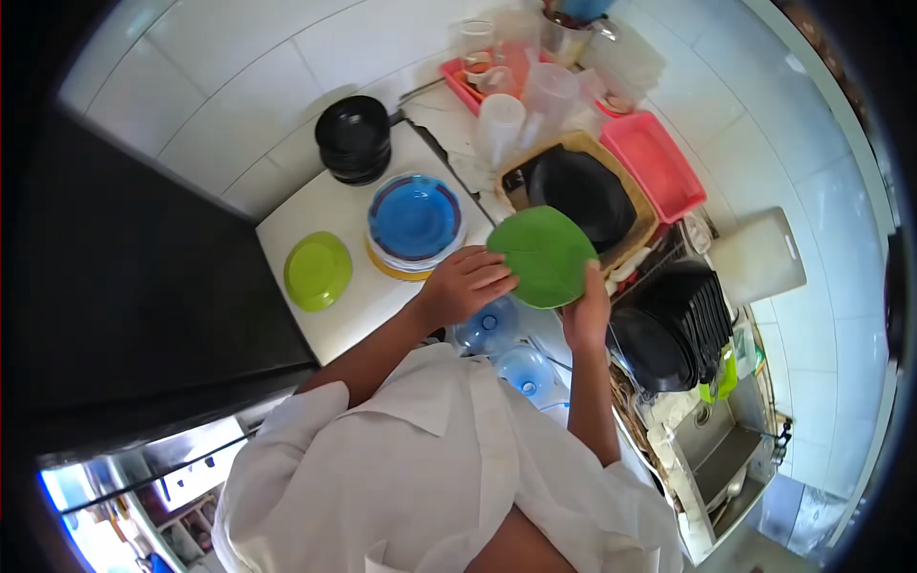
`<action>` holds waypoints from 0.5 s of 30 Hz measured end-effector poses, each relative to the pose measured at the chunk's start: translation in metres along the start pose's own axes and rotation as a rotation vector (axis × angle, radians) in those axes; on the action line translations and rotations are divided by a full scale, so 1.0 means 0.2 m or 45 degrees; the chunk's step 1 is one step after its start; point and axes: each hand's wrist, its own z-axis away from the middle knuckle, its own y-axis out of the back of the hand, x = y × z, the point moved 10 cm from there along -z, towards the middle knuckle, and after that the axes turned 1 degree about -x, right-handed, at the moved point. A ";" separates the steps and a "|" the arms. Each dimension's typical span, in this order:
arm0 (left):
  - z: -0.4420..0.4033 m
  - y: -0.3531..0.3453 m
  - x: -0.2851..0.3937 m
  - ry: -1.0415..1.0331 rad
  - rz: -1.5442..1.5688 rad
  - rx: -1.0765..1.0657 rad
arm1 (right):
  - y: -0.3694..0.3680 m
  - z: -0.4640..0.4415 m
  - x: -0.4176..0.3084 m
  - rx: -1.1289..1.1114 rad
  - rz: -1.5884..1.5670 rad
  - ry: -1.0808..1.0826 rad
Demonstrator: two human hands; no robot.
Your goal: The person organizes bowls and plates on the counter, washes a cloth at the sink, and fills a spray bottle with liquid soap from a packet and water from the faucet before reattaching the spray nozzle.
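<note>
A green leaf-shaped plate (543, 256) is held up in front of me, its veined face towards the camera. My right hand (586, 310) grips its lower right edge, with the thumb on the upper face. At the left edge, my left hand (468, 285) has its fingertips over the rim; its thumb is hidden. Left of my hands stands a stack of plates with a blue one (415, 218) on top. A lime green plate (318, 272) lies further left. Behind the leaf plate, black plates (583, 199) sit in a tan basket (648, 212).
Black bowls (353, 134) are stacked by the wall. Clear plastic jugs (551, 91) and a pink tray (654, 162) stand at the back. To the right are a rack of black plates (702, 310) and a sink (721, 449). Blue water bottles (525, 372) stand below my hands.
</note>
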 end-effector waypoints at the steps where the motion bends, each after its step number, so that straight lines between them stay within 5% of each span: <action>1: 0.09 0.04 -0.03 0.078 -0.065 -0.015 | -0.05 -0.06 0.06 -0.021 0.001 -0.008; 3: 0.23 0.13 -0.09 0.117 -0.130 -0.014 | -0.16 -0.18 0.20 -0.187 0.513 0.036; 5: 0.35 0.23 -0.23 0.416 -0.087 0.009 | -0.29 -0.25 0.31 -0.191 0.439 -0.059; 10: 0.80 0.51 -0.42 0.893 -0.261 0.317 | -0.34 -0.58 0.63 -0.127 0.956 -0.092; 13: 1.21 0.56 -0.57 1.268 -0.156 0.593 | -0.41 -0.58 0.62 0.078 0.613 -0.173; 15: 1.57 0.45 -0.72 1.783 0.172 0.700 | -0.43 -0.59 0.60 0.112 0.590 -0.151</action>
